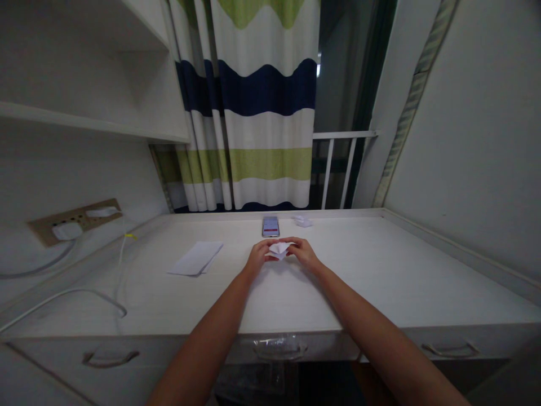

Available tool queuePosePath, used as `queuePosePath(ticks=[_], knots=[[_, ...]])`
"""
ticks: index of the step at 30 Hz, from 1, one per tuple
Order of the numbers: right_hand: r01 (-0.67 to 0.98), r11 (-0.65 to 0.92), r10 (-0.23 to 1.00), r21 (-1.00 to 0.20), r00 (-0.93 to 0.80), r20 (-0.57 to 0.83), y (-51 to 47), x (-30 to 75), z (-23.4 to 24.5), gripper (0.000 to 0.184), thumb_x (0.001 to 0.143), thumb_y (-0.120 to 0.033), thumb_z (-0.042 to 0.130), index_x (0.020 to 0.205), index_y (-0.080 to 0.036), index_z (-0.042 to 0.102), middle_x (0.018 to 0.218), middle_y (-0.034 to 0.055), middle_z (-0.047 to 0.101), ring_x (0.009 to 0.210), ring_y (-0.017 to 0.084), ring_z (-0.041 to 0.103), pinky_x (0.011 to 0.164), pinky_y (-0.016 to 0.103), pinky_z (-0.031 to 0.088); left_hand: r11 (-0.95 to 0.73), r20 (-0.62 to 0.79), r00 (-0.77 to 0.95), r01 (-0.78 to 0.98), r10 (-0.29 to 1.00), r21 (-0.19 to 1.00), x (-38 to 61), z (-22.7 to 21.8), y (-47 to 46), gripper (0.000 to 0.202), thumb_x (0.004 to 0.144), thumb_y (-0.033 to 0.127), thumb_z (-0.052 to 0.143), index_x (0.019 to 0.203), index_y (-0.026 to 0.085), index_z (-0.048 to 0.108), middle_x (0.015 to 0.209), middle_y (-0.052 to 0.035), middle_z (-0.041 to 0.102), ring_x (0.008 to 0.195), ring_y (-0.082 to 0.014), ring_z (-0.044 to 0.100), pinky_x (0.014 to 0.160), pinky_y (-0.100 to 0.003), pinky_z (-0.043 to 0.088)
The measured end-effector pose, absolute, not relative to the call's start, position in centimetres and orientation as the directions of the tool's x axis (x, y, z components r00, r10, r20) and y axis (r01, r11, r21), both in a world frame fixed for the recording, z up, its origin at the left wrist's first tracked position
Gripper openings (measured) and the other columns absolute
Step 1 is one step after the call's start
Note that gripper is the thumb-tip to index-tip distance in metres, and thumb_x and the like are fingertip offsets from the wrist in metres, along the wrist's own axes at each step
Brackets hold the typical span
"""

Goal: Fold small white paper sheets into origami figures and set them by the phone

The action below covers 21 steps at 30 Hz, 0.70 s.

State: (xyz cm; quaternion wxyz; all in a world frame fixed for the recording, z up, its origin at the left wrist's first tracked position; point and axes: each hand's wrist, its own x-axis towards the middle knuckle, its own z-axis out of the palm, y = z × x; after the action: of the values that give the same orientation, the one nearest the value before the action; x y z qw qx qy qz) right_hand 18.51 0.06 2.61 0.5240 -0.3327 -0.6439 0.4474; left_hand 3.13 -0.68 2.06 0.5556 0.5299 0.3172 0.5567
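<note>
A small piece of folded white paper (279,249) is held between my two hands above the white desk. My left hand (258,255) grips its left side, thumb below and fingers on top. On its right side my right hand (303,251) pinches it the same way. The paper has pointed corners and slanting creases; its exact shape is too small to make out. Just beyond my hands lies a phone (271,226) with its screen lit. Right of the phone rest some more folded white paper pieces (302,221).
A few flat white sheets (196,258) lie to the left on the desk (359,282). A white cable (97,292) curls over the desk's left side, below a wall socket strip (76,221). A striped curtain (270,129) hangs behind the desk. Drawer handles (110,360) line the front.
</note>
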Motion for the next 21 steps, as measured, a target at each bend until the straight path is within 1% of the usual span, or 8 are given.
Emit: queuePosePath(ticks=[2,4,6,10,16,21], knots=[[-0.042,0.387,0.889,-0.921,-0.248,0.385,-0.06,18.53,2.68,0.028,0.058,-0.017,0.052,0.083,-0.014,0.064,0.081,0.0047,0.064,0.06,0.012,0.055,0.055,0.025,0.046,-0.179,0.232,0.163,-0.286,0.959,0.942,3.14,2.03,-0.54,0.03,0.06,0.033,0.058,0.08,0.011,0.062,0.082,-0.0084,0.061,0.069,-0.0171,0.057,0.051,-0.027,0.048],[-0.04,0.395,0.879,-0.918,-0.275,0.39,-0.12,18.56,2.71,0.03,0.058,-0.017,0.051,0.085,-0.014,0.064,0.08,0.0045,0.064,0.06,0.011,0.054,0.055,0.025,0.045,-0.178,0.215,0.135,-0.244,0.967,0.953,3.22,2.04,-0.48,0.033,0.06,0.037,0.06,0.08,0.011,0.062,0.076,-0.0071,0.061,0.065,-0.0155,0.056,0.05,-0.026,0.048],[-0.032,0.403,0.869,-0.915,-0.301,0.393,-0.07,18.6,2.67,0.032,0.058,-0.017,0.05,0.087,-0.014,0.064,0.075,0.0036,0.064,0.059,0.011,0.053,0.054,0.024,0.045,-0.184,0.207,0.113,-0.187,0.972,0.965,3.3,2.04,-0.45,0.035,0.058,0.038,0.063,0.08,0.011,0.061,0.071,-0.0055,0.06,0.062,-0.014,0.055,0.049,-0.024,0.047],[-0.011,0.424,0.854,-0.906,-0.328,0.404,0.26,18.65,2.39,0.032,0.06,-0.019,0.047,0.087,-0.014,0.064,0.067,0.0019,0.062,0.056,0.011,0.05,0.053,0.024,0.044,-0.209,0.221,0.098,-0.119,0.97,0.971,3.35,1.95,-0.44,0.035,0.054,0.035,0.067,0.079,0.011,0.059,0.068,-0.0037,0.059,0.06,-0.0128,0.054,0.047,-0.022,0.046],[0.005,0.448,0.847,-0.894,-0.324,0.422,0.47,18.69,2.21,0.03,0.061,-0.018,0.047,0.086,-0.015,0.064,0.069,0.0022,0.062,0.056,0.01,0.049,0.054,0.024,0.043,-0.25,0.259,0.105,-0.095,0.96,0.964,3.24,1.81,-0.35,0.031,0.053,0.031,0.067,0.074,0.013,0.053,0.067,-0.0011,0.057,0.058,-0.0116,0.054,0.046,-0.021,0.045],[0.075,0.437,0.873,-0.896,-0.277,0.402,0.49,18.53,2.31,0.024,0.061,-0.024,0.054,0.081,-0.014,0.064,0.072,0.0034,0.062,0.055,0.01,0.049,0.053,0.024,0.041,-0.277,0.285,0.111,-0.077,0.952,0.958,3.28,1.79,-0.25,0.036,0.052,0.03,0.067,0.077,0.016,0.046,0.07,0.0008,0.055,0.054,-0.0115,0.054,0.04,-0.021,0.043]])
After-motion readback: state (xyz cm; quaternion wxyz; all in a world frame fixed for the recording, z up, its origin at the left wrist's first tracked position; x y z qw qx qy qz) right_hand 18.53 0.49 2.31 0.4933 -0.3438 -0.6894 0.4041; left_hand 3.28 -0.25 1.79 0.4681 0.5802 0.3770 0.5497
